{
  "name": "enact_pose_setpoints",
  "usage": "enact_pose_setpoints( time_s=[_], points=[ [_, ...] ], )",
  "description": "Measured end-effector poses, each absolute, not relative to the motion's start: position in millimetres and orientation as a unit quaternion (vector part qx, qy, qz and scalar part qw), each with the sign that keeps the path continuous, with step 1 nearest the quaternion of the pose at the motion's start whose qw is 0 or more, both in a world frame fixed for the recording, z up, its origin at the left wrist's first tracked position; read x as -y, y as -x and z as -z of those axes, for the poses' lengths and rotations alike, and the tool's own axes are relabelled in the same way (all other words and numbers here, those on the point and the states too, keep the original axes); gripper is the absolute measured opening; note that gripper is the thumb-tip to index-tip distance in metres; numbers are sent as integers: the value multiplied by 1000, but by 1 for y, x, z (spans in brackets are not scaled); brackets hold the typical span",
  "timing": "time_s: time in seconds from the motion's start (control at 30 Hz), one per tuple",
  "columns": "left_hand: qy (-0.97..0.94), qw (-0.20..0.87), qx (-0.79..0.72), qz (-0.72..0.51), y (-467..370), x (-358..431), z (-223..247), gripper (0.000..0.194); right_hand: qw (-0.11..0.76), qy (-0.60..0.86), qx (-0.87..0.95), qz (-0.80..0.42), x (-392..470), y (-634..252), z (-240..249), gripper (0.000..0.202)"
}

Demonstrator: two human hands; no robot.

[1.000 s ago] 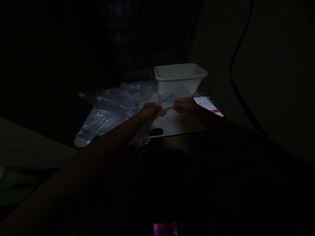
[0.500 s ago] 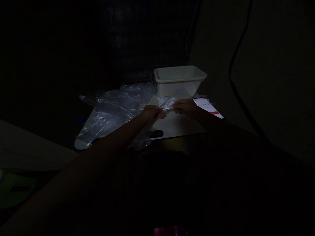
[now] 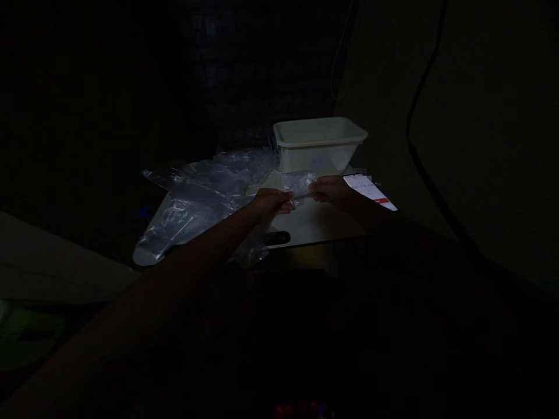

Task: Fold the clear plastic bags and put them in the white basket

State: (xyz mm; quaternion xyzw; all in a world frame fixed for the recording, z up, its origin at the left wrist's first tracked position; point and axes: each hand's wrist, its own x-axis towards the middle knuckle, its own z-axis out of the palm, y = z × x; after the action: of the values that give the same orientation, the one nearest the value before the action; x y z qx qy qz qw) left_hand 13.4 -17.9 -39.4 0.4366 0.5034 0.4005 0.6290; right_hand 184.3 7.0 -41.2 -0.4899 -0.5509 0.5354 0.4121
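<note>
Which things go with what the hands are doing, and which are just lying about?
Seem to belong:
small clear plastic, held between the left hand and right hand
loose plastic, probably

Seem just lying about:
lit phone
pale tub, untouched, though I can't be sure

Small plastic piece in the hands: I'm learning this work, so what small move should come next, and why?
I'd probably smooth the small plastic piece flat: it looks crinkled, and the left hand and right hand hold it from opposite sides.

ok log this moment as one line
left hand: pinching clear plastic piece; right hand: pinching same piece; white tub: beyond hands; phone: lit
</note>
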Motion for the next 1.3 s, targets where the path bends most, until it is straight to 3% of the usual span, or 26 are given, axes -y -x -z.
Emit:
enact_pose_setpoints(
  time_s=[0.53, 0.9, 1.3],
  points=[
    [-401, 608, -484, -486, -13, 14, 37, 21, 393, 465, 539, -581, -5, -180, 42, 11],
    [-430, 575, -520, -463, -12, 16, 37, 20, 387, 500, 542, -554, -2, -178, 37, 7],
    [-446, 553, -517, -477, -13, 20, 31, 18, 381, 467, 525, -602, 2, -175, 35, 11]
  ],
)
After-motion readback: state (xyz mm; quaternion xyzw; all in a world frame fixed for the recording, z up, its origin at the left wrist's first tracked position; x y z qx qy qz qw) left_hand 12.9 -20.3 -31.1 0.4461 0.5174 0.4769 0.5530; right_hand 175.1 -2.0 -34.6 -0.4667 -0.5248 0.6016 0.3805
